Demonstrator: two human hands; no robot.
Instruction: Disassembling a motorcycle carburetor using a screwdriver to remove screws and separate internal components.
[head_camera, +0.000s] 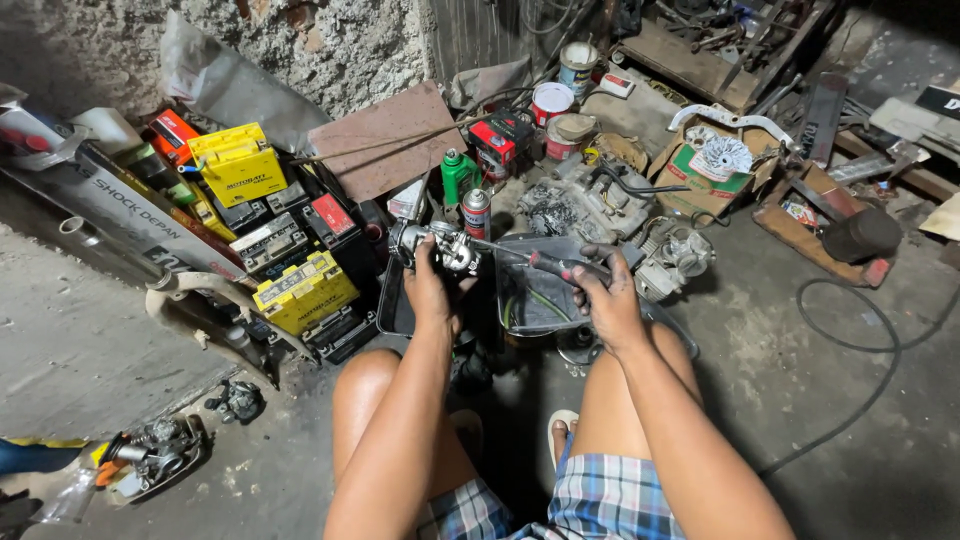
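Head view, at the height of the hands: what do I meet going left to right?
Yellow battery → left hand gripping the metal carburetor → clear plastic tub → right hand holding the red-handled screwdriver → second carburetor on the floor → black cable.

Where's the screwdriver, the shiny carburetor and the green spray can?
screwdriver (556, 266), head view, on its dark handle.
carburetor (447, 247), head view, on its metal body.
green spray can (458, 176), head view, on its side.

Grey metal carburettor (440, 246) held up over tray; red-black-handled screwdriver (535, 263) tip against it.
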